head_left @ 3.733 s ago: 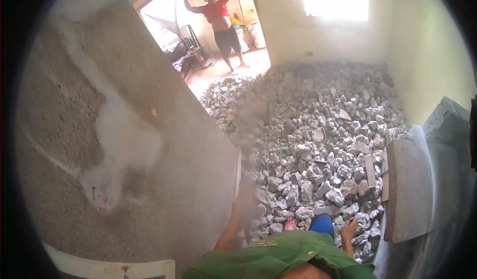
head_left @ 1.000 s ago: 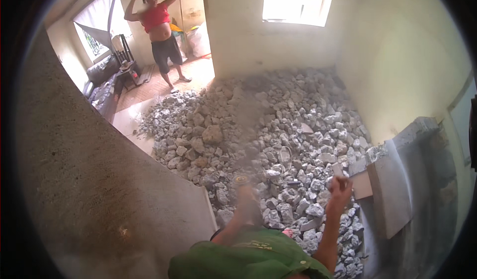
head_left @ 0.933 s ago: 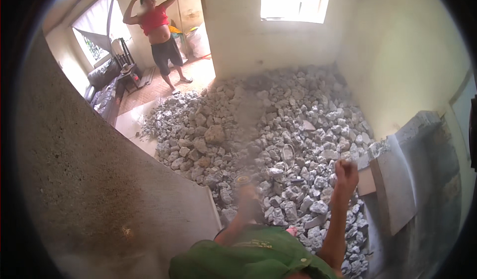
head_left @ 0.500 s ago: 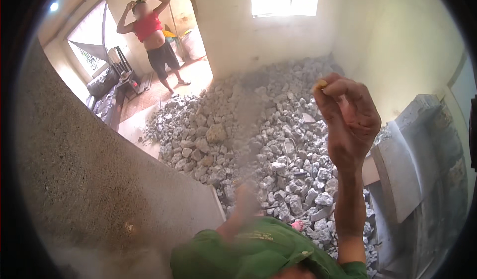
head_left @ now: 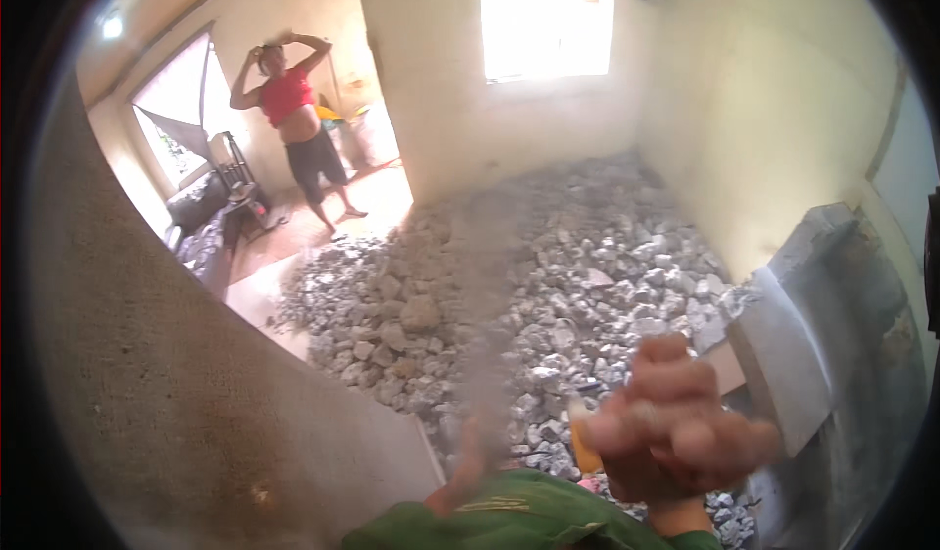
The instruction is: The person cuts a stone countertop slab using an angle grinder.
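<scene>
My right hand (head_left: 685, 418) is low on the right, blurred by motion, with its fingers curled in. Beside its thumb side shows a small orange-yellow thing (head_left: 586, 442) with a pale upper end. It appears held against the fingers, but the blur hides its kind. Further left, at the bottom, a smeared patch of skin is my left hand or forearm (head_left: 468, 457). Its fingers cannot be made out behind the hazy streak. My green shirt (head_left: 490, 511) fills the lower edge. Broken grey rubble (head_left: 578, 305) lies beyond both hands.
A rough concrete wall edge (head_left: 196, 354) runs along the left. Grey slabs (head_left: 783, 364) lean at the right. Through the opening, a person in a red top (head_left: 289, 100) stands with both arms raised, near a dark sofa (head_left: 201, 217). A bright window (head_left: 546, 22) is at the back.
My right hand has come down and nearer from its raised position, turning as it drops. The view has tilted up slightly. The person beyond still has both arms raised.
</scene>
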`<state>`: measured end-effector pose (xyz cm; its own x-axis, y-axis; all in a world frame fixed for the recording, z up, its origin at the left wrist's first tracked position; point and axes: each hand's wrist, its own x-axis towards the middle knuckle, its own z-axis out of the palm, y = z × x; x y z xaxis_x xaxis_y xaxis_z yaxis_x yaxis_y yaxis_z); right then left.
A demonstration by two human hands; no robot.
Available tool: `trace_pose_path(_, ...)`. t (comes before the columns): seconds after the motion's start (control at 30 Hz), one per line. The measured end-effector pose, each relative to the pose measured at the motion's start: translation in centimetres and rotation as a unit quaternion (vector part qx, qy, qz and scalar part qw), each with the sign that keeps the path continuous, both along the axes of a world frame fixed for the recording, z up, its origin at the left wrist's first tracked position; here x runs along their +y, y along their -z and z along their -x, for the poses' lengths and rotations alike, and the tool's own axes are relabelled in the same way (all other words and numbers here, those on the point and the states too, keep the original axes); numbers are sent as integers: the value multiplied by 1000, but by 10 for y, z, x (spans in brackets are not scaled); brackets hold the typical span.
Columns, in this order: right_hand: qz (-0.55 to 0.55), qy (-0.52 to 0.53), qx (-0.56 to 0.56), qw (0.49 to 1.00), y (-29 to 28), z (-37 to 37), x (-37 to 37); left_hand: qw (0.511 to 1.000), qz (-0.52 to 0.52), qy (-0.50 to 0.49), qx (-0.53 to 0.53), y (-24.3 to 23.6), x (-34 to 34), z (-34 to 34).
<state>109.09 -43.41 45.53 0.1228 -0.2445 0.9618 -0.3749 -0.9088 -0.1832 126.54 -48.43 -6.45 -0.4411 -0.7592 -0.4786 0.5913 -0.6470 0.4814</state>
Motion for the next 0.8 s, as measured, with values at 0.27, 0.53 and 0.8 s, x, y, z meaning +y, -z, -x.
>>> trace_pose_path(0.27, -12, -35, -97, 995, 7, -33, 2, 1000, -3, -7, -18, 2, 7, -12)
trace_pose_path(0.53, 2, 133, -125, 983, -29, 18, -37, 1000, -1, 3, -19, 7, 4, -10)
trace_pose_path(0.8, -105, 42, 29, 993, 4, 17, -10, 1000, 1, 18, -10, 7, -1, -3)
